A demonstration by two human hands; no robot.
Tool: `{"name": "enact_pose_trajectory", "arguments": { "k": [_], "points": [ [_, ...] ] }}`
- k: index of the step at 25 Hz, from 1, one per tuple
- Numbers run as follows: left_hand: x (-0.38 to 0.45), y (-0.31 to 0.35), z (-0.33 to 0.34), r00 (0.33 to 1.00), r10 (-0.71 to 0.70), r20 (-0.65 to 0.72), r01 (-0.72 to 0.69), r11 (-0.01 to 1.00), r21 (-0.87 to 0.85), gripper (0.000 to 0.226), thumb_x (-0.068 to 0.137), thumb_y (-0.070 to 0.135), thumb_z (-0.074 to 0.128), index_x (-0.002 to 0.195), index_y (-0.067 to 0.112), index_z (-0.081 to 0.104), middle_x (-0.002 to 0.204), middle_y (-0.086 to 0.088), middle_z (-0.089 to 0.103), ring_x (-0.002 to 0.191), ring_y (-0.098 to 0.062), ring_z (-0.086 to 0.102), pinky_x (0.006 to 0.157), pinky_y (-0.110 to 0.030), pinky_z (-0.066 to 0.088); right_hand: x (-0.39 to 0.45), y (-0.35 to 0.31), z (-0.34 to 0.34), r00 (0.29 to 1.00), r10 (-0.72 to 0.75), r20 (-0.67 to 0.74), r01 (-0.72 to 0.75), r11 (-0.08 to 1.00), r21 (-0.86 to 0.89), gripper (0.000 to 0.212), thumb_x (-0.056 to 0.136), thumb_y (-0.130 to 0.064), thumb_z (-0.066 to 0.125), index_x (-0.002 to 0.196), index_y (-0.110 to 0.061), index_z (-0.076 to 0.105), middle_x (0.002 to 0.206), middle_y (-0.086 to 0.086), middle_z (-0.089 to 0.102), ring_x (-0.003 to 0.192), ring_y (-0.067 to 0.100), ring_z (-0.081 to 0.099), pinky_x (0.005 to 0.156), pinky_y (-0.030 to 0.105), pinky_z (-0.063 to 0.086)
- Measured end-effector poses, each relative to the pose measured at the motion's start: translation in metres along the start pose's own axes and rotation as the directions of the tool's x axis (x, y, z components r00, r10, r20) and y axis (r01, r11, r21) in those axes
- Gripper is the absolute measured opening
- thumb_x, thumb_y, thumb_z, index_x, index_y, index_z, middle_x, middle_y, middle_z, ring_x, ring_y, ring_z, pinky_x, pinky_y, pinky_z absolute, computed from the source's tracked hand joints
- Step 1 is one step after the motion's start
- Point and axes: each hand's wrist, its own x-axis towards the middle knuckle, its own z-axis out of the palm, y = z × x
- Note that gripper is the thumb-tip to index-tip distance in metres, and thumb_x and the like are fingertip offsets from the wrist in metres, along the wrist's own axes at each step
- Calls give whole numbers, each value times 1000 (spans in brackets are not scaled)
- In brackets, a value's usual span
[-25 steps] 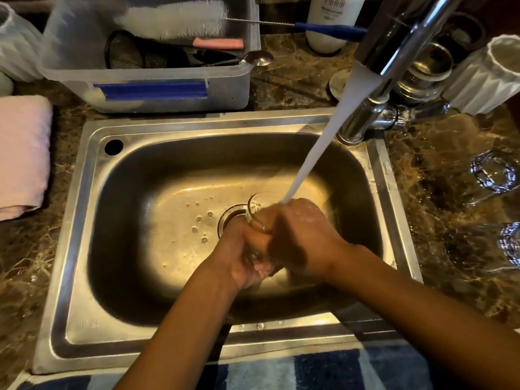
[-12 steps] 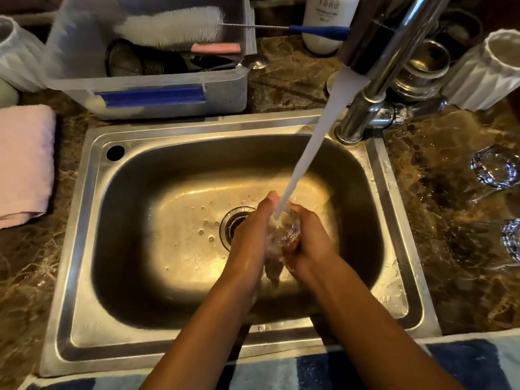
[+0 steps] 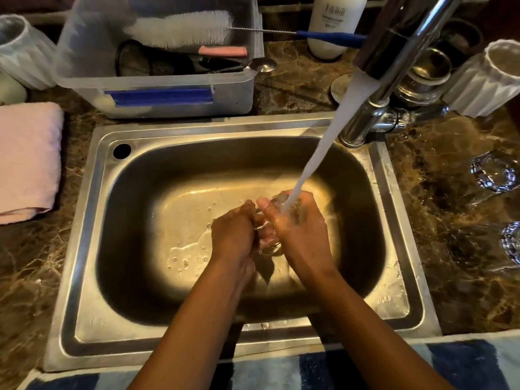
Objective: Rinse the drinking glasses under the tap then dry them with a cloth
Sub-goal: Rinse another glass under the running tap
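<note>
A clear drinking glass is held low over the steel sink, mostly hidden between both hands. My left hand grips its left side with curled fingers. My right hand wraps round its right side, thumb on top. Water from the chrome tap streams down onto the glass and my right hand. Two more clear glasses lie on the wet counter at the right. A folded pink cloth rests on the counter left of the sink.
Behind the sink stands a clear plastic bin holding a bottle brush, strainer and spoon. A white bottle, a white ribbed cup and metal cups stand at the back right. A blue-and-white striped towel lies along the front edge.
Both hands have shifted right with the glass and turned it; the stream now lands on the glass beside my right thumb. The glass lies more sideways between my palms.
</note>
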Motion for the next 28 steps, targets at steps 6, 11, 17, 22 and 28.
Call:
{"name": "enact_pose_trajectory", "arguments": {
  "k": [6,11,17,22,28],
  "points": [
    [7,-13,-2,995,7,98,-17,994,105,17,100,14,58,106,7,72,65,-7,74,45,-12,66,43,-25,52,0,17,-32,973,-165,159,228,762,-607,73,69,-94,38,111,-35,46,97,-9,73,81,13,70,72,37,60],
    [11,-21,3,981,105,163,-158,920,358,25,104,19,47,105,12,71,74,-16,69,50,-15,61,47,-27,52,-1,7,-57,901,-330,282,417,478,-773,74,75,-89,28,121,-31,38,91,-4,74,72,18,71,54,23,42],
    [-4,-15,0,972,110,209,-199,860,471,34,103,35,52,87,13,72,77,-9,74,68,-26,70,68,-42,61,-16,-9,-72,890,-329,316,438,425,-792,67,76,-84,31,117,-31,32,95,0,73,75,23,68,56,28,46],
    [-33,-7,-5,921,-224,320,248,968,-35,28,106,22,47,89,9,64,57,-2,67,45,-12,64,45,-26,53,-44,-18,-80,966,-186,178,257,664,-702,63,75,-79,51,115,-33,34,105,-2,72,82,21,70,68,40,60],
    [-60,-19,-8,928,-231,293,282,948,-146,27,106,24,47,88,10,62,57,1,60,49,-10,57,55,-26,52,-69,-30,-83,980,-166,108,197,766,-612,69,76,-65,71,126,-23,51,117,4,62,99,21,65,83,42,59]
  ]
}}
